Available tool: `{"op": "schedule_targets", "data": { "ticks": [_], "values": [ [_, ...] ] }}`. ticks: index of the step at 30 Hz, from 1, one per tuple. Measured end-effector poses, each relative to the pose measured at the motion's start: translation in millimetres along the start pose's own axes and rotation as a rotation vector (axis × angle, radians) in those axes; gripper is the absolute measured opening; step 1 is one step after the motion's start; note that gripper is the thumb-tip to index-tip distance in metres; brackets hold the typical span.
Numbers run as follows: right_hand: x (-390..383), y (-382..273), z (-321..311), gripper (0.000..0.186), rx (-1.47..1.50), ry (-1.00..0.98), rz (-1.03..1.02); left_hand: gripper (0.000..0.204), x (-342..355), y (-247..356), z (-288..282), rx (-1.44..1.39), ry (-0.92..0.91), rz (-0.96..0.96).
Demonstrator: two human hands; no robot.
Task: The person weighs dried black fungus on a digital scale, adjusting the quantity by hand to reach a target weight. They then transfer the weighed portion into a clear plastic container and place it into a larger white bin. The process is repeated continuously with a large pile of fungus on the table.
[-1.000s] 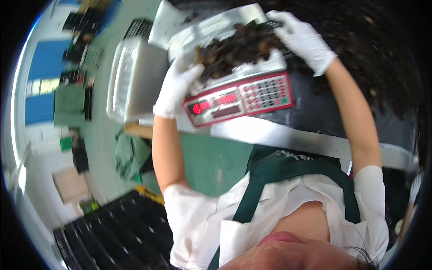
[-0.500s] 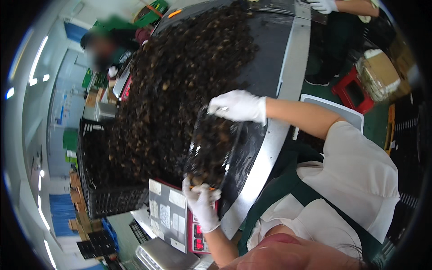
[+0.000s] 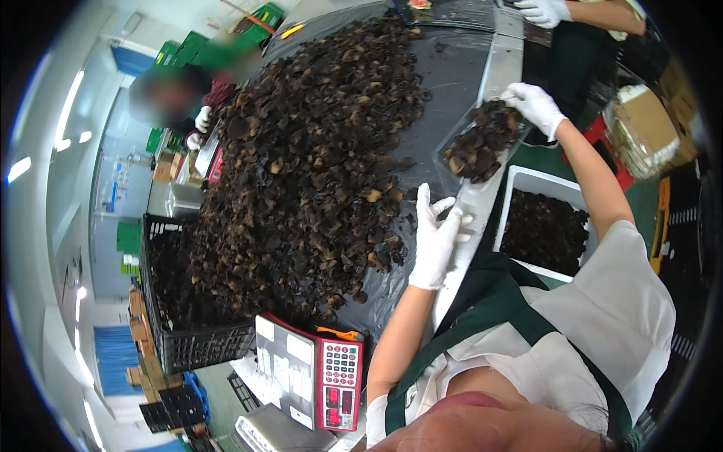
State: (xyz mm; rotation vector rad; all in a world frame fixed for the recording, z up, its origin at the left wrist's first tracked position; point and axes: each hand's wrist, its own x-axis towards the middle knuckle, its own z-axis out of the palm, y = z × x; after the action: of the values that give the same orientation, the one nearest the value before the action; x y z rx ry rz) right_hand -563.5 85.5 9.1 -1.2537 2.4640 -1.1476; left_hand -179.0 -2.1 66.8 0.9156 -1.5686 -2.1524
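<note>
My right hand (image 3: pixel 536 109), in a white glove, pinches the far rim of a clear plastic tray (image 3: pixel 444 160). The tray carries dark, curled pieces (image 3: pixel 486 139) that look like dried wood ear mushrooms, and it is over the metal edge of the table. My left hand (image 3: pixel 438 245), also gloved, is apart from the tray on its near side; its fingers are spread and hold nothing. A large heap of the same dark mushrooms (image 3: pixel 301 166) covers much of the black-sheeted table (image 3: pixel 456 68) to the left.
A red-and-grey scale (image 3: pixel 339 384) stands at the lower left, beside a black crate (image 3: pixel 203 346) of mushrooms. Right of the table edge is a white bin (image 3: pixel 546 275) holding more. Co-workers' gloved hands (image 3: pixel 544 11) show at upper right and others (image 3: pixel 202 119) at upper left.
The tray has moved away from beside the scale, up and to the right, with my right hand on it. My left hand has let go of it and shifted right.
</note>
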Motion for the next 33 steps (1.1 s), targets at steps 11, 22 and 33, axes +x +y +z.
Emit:
{"op": "schedule_targets", "data": {
  "ticks": [11, 22, 33],
  "values": [
    [11, -8, -12, 0.031, -0.515, 0.247, -0.109, 0.051, -310, 71, -258, 1.163, 1.464, 0.36],
    [-113, -164, 106, 0.03, -0.111, 0.0, -0.706, 0.039, -357, 20, -375, 1.678, 1.596, -0.306],
    [-149, -145, 128, 0.016, -0.1, 0.178, -0.67, 0.029, -315, 37, -367, 1.743, 1.558, -0.111]
  ]
}}
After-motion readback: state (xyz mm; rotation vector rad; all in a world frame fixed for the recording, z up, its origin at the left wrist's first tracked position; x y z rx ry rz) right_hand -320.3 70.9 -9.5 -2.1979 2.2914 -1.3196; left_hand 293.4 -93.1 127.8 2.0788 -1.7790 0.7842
